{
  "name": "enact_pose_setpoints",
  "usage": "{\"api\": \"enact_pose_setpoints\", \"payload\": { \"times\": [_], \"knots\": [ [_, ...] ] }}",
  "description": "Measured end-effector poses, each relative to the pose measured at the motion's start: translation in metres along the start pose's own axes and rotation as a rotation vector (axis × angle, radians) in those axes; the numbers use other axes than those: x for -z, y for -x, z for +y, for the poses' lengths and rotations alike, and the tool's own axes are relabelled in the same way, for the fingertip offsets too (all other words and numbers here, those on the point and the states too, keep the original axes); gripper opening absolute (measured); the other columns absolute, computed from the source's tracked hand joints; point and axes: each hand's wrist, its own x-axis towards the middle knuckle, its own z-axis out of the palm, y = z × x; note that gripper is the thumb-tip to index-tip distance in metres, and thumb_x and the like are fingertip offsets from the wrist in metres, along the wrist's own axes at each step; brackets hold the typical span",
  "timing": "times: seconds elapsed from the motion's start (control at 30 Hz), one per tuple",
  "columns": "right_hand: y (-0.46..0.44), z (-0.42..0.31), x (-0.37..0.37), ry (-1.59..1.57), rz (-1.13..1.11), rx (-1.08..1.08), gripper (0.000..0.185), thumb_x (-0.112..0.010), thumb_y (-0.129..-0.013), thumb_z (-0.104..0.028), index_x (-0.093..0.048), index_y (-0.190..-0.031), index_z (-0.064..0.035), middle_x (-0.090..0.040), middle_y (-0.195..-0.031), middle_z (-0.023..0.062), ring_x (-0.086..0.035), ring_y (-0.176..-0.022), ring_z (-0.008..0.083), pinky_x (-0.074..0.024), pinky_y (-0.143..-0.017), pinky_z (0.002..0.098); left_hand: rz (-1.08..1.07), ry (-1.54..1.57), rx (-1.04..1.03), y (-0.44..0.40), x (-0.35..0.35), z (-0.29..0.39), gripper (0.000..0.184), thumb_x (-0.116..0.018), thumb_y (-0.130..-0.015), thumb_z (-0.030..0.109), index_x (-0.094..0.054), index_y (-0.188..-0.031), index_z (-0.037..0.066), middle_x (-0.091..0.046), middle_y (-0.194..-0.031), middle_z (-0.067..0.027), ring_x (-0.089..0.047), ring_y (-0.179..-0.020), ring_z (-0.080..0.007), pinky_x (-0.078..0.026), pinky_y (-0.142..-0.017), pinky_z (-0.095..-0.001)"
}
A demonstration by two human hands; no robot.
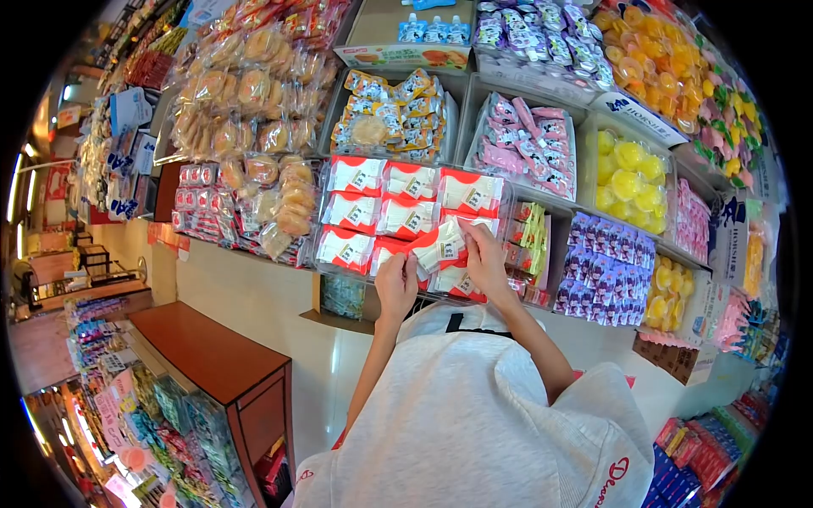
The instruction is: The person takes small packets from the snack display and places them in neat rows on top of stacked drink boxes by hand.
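Observation:
A white-and-red snack packet (442,246) with dark print is held between my two hands above a clear bin (323,269). My right hand (484,258) pinches its right side. The fingers of my left hand (395,285) are closed at its lower left corner. Under and around it, similar white-and-red packets (354,175) lie in rows inside the bin. My hands hide part of the nearest row.
Behind the bin are orange-and-white pouches (415,110) and pink pouches (527,140). Round wrapped biscuits (246,93) are heaped at left, purple packets (603,267) and yellow jelly cups (628,169) at right. A brown wooden counter (212,347) stands at lower left.

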Motion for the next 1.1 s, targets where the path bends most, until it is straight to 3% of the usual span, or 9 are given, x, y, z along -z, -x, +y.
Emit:
{"api": "enact_pose_setpoints", "payload": {
  "times": [0.3, 0.4, 0.5, 0.6, 0.93, 1.1],
  "knots": [
    [0.001, 0.008, -0.003, -0.048, 0.051, 0.054, 0.028, -0.050, -0.095, 0.001, -0.061, -0.121, -0.0019, -0.058, -0.094, 0.0179, -0.060, -0.087, 0.0339, -0.0469, -0.077, 0.0388, -0.010, -0.014, -0.003, 0.002, 0.000, 0.001, 0.030, -0.059, -0.096, 0.016, -0.047, -0.072, 0.002, -0.048, -0.059, -0.0146, -0.049, -0.056, -0.0315, -0.036, -0.052, -0.0423],
    [-0.001, 0.004, -0.005, -0.029, 0.093, 0.048, 0.025, -0.049, -0.097, 0.001, -0.061, -0.119, -0.0003, -0.058, -0.092, 0.0151, -0.059, -0.083, 0.0273, -0.0463, -0.077, 0.0337, -0.020, -0.018, -0.007, -0.001, 0.000, -0.001, 0.032, -0.059, -0.097, 0.017, -0.047, -0.072, 0.002, -0.048, -0.059, -0.0148, -0.049, -0.055, -0.0316, -0.036, -0.052, -0.0423],
    [0.000, 0.004, -0.001, -0.010, 0.048, 0.037, 0.024, -0.049, -0.096, 0.001, -0.061, -0.117, 0.0007, -0.059, -0.093, 0.0158, -0.059, -0.084, 0.0277, -0.0467, -0.078, 0.0343, -0.025, -0.010, -0.017, 0.000, 0.000, -0.003, 0.032, -0.059, -0.097, 0.018, -0.047, -0.071, 0.003, -0.048, -0.058, -0.0144, -0.049, -0.054, -0.0314, -0.036, -0.051, -0.0423],
    [0.000, 0.010, -0.005, -0.007, 0.088, 0.100, 0.025, -0.050, -0.096, 0.001, -0.061, -0.118, 0.0003, -0.060, -0.095, 0.0161, -0.059, -0.085, 0.0278, -0.0468, -0.078, 0.0340, -0.028, 0.004, -0.033, 0.001, -0.001, -0.007, 0.034, -0.057, -0.099, 0.020, -0.048, -0.073, 0.000, -0.045, -0.060, -0.0137, -0.043, -0.053, -0.0233, -0.035, -0.050, -0.0366],
    [-0.001, 0.009, -0.005, 0.002, 0.069, 0.042, 0.023, -0.050, -0.097, -0.001, -0.061, -0.118, -0.0001, -0.061, -0.095, 0.0159, -0.060, -0.084, 0.0256, -0.0470, -0.076, 0.0335, -0.039, 0.043, 0.009, -0.001, 0.003, 0.003, 0.032, -0.060, -0.096, 0.017, -0.047, -0.071, 0.002, -0.048, -0.060, -0.0137, -0.049, -0.054, -0.0300, -0.036, -0.052, -0.0416],
    [0.001, 0.011, -0.008, -0.044, 0.100, 0.020, 0.027, -0.050, -0.096, 0.001, -0.059, -0.120, -0.0010, -0.060, -0.096, 0.0180, -0.061, -0.086, 0.0322, -0.0475, -0.078, 0.0360, -0.031, -0.003, -0.044, 0.001, 0.003, 0.001, 0.031, -0.060, -0.095, 0.016, -0.047, -0.071, 0.002, -0.048, -0.061, -0.0139, -0.049, -0.056, -0.0310, -0.036, -0.053, -0.0421]
  ]
}}
